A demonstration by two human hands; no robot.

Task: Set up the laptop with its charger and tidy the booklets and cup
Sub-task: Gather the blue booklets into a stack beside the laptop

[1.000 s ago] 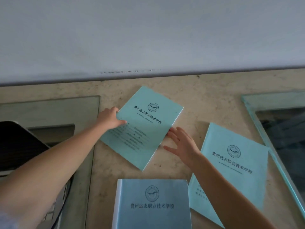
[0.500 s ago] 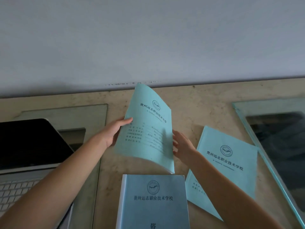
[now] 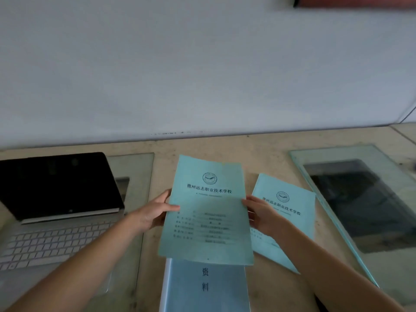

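I hold a thin teal booklet (image 3: 208, 212) in the air over the middle of the desk, its cover facing me. My left hand (image 3: 155, 212) grips its left edge and my right hand (image 3: 261, 215) grips its right edge. Its lower edge overlaps a thicker blue booklet (image 3: 204, 287) lying near the front. A second teal booklet (image 3: 290, 199) lies flat to the right, partly behind my right hand. An open laptop (image 3: 56, 199) with a dark screen stands at the left. No cup or charger is in view.
The beige desk (image 3: 265, 154) meets a pale wall at the back. A glass panel (image 3: 132, 167) lies under the laptop, and another glass panel (image 3: 364, 199) over a dark recess fills the right side.
The teal booklet was lifted off the desk, turned upright, and brought toward me over the blue booklet. My view has tilted so more of the laptop shows.
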